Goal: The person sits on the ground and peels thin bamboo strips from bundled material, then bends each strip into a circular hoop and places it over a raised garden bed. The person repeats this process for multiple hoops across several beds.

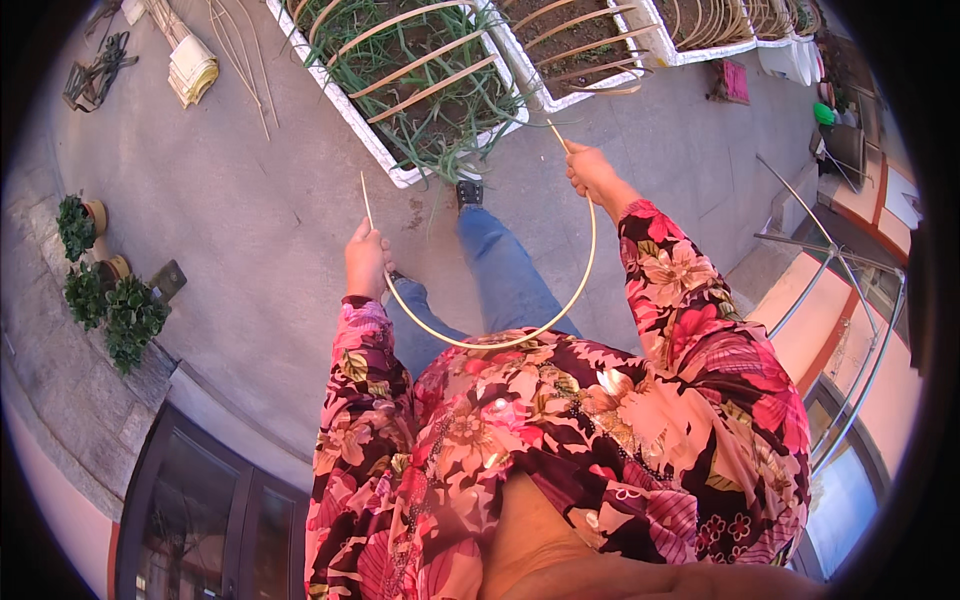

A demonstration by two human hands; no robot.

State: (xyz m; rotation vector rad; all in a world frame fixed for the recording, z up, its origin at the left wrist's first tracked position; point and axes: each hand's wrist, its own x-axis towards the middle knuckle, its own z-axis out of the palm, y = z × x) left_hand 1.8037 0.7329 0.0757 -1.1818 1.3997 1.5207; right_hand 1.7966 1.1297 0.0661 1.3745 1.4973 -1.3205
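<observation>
A thin pale strip, like split bamboo or cane (520,342), is bent into a deep U in front of my body. My left hand (367,262) is closed round it near one end, and that tip sticks up past the fingers. Higher and to the right, my right hand (592,172) grips the other end, whose tip points toward the planters. Just ahead stands a white foam planter box (385,160) with long green onion-like leaves (440,120). Several bent strips (430,68) arch across it.
A second white planter (562,100) with arched strips and bare soil stands right of the first, with more boxes beyond. Potted plants (130,310) line the left wall. Loose strips (245,70) and a bundle (192,70) lie at upper left. A metal frame (850,270) stands at right.
</observation>
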